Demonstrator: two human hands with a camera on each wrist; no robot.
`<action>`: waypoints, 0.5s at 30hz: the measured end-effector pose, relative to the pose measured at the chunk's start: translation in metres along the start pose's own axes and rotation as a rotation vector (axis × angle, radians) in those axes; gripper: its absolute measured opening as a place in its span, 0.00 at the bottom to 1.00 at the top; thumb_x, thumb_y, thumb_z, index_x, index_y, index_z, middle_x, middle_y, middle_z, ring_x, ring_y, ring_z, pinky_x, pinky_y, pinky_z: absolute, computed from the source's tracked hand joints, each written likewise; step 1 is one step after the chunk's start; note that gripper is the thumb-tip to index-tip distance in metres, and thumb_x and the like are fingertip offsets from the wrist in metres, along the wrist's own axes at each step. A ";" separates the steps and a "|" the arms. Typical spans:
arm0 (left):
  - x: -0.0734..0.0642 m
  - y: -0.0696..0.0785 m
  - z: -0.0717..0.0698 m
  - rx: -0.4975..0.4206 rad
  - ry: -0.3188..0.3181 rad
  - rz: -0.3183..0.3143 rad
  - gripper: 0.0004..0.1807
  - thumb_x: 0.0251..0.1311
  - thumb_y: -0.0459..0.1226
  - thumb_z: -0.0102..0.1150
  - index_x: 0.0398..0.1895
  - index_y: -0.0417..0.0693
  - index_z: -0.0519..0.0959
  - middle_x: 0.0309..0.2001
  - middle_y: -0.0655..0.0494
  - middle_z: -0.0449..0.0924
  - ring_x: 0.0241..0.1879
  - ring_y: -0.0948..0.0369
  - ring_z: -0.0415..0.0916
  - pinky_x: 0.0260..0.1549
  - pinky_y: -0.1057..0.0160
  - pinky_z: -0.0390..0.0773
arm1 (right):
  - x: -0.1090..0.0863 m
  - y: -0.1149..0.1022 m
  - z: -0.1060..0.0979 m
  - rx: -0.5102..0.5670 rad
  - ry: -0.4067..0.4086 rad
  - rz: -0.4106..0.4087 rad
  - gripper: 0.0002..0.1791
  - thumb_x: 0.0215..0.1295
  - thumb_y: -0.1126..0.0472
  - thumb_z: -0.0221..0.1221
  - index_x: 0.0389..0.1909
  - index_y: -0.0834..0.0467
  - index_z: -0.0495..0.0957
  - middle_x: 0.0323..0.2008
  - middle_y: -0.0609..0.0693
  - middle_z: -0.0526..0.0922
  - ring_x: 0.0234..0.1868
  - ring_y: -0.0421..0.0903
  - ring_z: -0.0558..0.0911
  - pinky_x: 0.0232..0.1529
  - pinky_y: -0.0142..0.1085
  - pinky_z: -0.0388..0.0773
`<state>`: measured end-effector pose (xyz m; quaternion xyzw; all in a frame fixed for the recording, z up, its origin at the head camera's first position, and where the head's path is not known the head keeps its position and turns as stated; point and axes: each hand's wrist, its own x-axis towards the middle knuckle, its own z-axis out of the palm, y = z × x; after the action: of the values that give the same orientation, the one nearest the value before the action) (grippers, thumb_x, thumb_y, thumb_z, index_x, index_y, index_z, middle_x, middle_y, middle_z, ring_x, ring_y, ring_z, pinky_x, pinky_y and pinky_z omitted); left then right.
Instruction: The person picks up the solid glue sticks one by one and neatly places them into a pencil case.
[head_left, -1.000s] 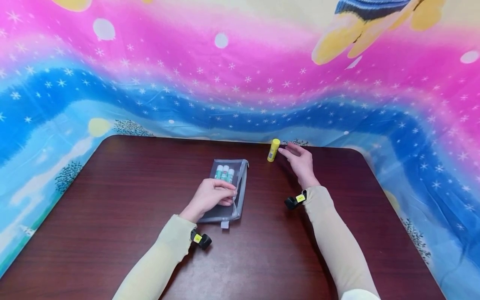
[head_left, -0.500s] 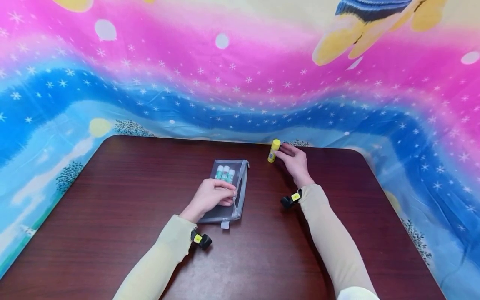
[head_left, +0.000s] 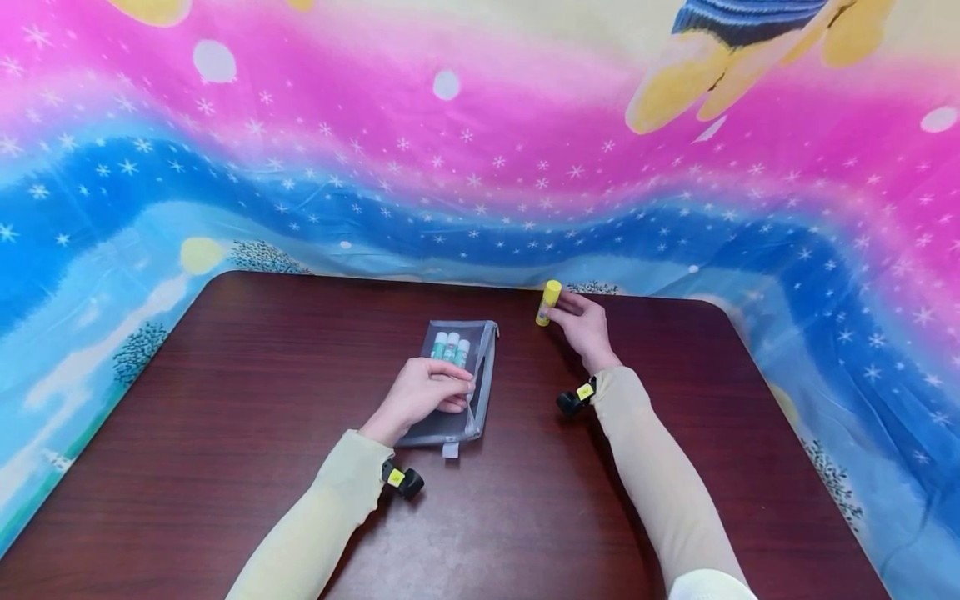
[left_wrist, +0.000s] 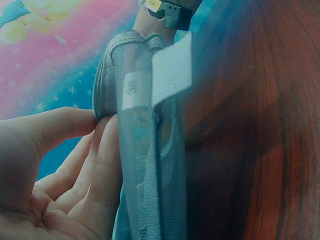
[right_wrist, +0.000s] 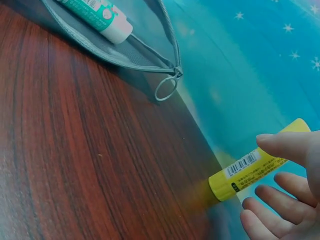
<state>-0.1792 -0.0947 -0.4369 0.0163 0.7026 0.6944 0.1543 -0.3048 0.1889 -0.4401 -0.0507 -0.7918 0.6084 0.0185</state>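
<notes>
A yellow glue stick [head_left: 552, 293] stands upright near the table's far edge. My right hand [head_left: 587, 329] pinches it, with the thumb in front and fingers behind; its barcode label shows on the glue stick [right_wrist: 242, 170] in the right wrist view. A grey mesh zipper pouch [head_left: 486, 392] lies left of it, and its mouth gapes on the right side. Inside it, green-and-white glue sticks [head_left: 452, 345] rest side by side at the far end. My left hand [head_left: 422, 392] pinches the pouch's zippered edge between thumb and fingers and hides part of the pouch.
The dark wooden table [head_left: 270, 400] reaches back to a printed curtain [head_left: 480, 183] hanging behind and along both sides. A ring zipper pull [right_wrist: 166, 88] sits at the pouch's far corner. A white tag [head_left: 450, 450] sticks out at its near end.
My right hand has moved left to the yellow glue stick and brought its thumb and fingers onto it. The stick still stands in place. My left hand and the pouch have not visibly moved.
</notes>
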 end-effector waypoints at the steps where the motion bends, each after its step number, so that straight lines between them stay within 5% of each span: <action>1: 0.000 0.000 0.000 0.000 0.001 -0.001 0.13 0.59 0.30 0.71 0.46 0.31 0.85 0.36 0.44 0.88 0.29 0.54 0.86 0.35 0.56 0.88 | 0.000 0.001 0.000 -0.005 0.001 0.000 0.32 0.64 0.62 0.70 0.69 0.60 0.74 0.63 0.58 0.78 0.65 0.51 0.76 0.64 0.43 0.75; 15: 0.002 -0.003 0.000 -0.005 0.004 0.020 0.11 0.58 0.30 0.72 0.44 0.33 0.86 0.35 0.43 0.88 0.29 0.54 0.86 0.35 0.56 0.88 | -0.001 0.001 0.007 -0.051 0.008 0.002 0.29 0.65 0.61 0.69 0.66 0.62 0.76 0.61 0.60 0.80 0.62 0.53 0.78 0.63 0.45 0.76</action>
<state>-0.1807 -0.0948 -0.4398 0.0214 0.7011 0.6977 0.1460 -0.3043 0.1823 -0.4427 -0.0543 -0.8068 0.5880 0.0199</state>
